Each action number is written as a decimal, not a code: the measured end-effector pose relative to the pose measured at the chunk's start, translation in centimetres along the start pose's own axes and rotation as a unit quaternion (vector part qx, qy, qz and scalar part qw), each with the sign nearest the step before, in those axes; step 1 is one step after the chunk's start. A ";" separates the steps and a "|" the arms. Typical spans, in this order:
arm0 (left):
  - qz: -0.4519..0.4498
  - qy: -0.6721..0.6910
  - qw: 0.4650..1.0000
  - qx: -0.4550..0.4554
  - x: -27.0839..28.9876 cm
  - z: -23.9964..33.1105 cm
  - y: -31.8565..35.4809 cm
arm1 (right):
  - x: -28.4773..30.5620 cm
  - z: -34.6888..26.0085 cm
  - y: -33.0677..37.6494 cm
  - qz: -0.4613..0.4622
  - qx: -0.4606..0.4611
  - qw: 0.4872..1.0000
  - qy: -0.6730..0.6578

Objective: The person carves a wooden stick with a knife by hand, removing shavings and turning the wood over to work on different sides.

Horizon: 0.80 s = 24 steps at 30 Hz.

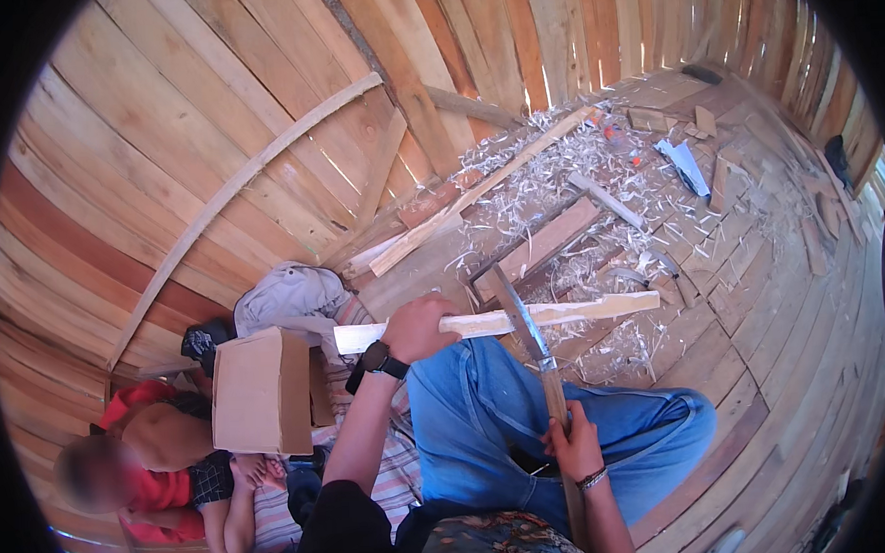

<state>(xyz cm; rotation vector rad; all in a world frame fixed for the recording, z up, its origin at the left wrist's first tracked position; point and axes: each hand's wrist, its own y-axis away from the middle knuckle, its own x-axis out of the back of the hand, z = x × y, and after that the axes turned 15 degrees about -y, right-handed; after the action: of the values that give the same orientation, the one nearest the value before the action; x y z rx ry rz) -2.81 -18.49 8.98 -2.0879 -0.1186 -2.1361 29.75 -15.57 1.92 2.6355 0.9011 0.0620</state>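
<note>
My left hand (420, 326) is closed around the left part of a pale wooden strip (600, 308), held roughly level above my crossed, jean-clad legs. The strip's right part looks narrower and unevenly cut. In my right hand (577, 445) is the wooden handle of a long-handled knife (528, 330), its fingers wrapped round it. The metal blade points up and to the left and crosses the strip near its middle. Whether the blade touches the wood or passes above it, I cannot tell.
Wood shavings (517, 167) litter the plank floor, with a long board (488, 192), a flat wooden block (553, 236) and offcuts (651, 120) among them. To my left are a cardboard box (261, 392), a grey cloth (292, 296), a striped mat (285, 516) and a seated person (161, 442).
</note>
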 end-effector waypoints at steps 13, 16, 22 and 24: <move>0.049 0.018 0.983 0.179 6.5 -3.2 8.4 | 1.6 2.3 0.4 0.007 -0.006 0.996 -0.092; 0.128 -0.038 0.981 0.141 5.4 -2.8 9.7 | 3.1 2.2 1.6 0.007 0.011 0.985 -0.171; 0.203 -0.108 0.966 0.116 4.4 -2.4 10.5 | 7.1 0.5 3.5 0.070 0.042 0.967 -0.241; 0.210 -0.124 0.964 0.102 5.0 -2.2 10.0 | 8.0 0.5 3.6 0.085 0.050 0.964 -0.246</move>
<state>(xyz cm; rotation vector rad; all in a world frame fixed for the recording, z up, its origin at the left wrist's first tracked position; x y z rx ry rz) -3.41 -28.99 13.42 -2.0311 0.0687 -1.5495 38.34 -13.61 2.10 2.6240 0.5169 -0.5839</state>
